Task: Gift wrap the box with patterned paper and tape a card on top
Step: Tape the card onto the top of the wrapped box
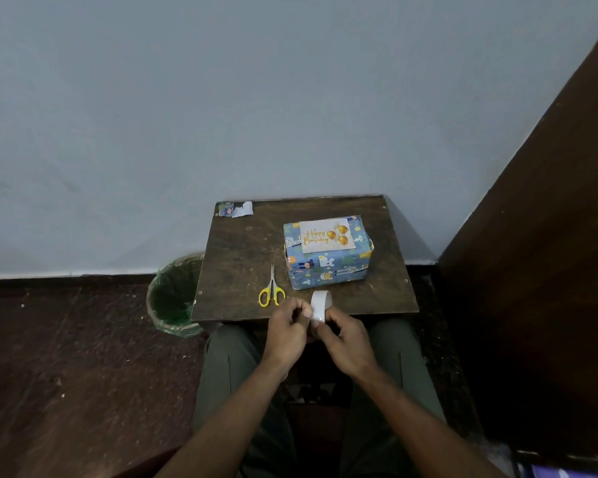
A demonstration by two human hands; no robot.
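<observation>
Lap, near edge: two legs in olive-green trousers [228,374], both bare forearms reaching forward over them.

Left hand [289,326]: fingers curled in, thumb and fingertips pinching at the near left edge of the tape roll [321,305]. Narrow grip.

Right hand [346,339]: fingers curled around the near right side of the same roll, holding it. The roll is white, stands on edge, and is held just over the near edge of the table [242,257].

Table: small, dark brown, worn top, set against a pale blue wall [221,98].

Wrapped box [328,269]: right of centre on the table, covered in blue paper printed with small animals. Just beyond the tape roll.

Card [327,239]: white, lying flat on the box top, gold balloons printed at right. Reads "Happy Birthday" in gold script.

Scissors [272,291]: yellow handles toward the near side, blades closed and pointing far; left of the box, near the left hand.

Paper scraps [236,208]: far left corner of the table, same blue pattern, white underside showing.

Waste bin [175,298]: on the floor left of the table, lined with a green bag; contents cannot be made out.
</observation>
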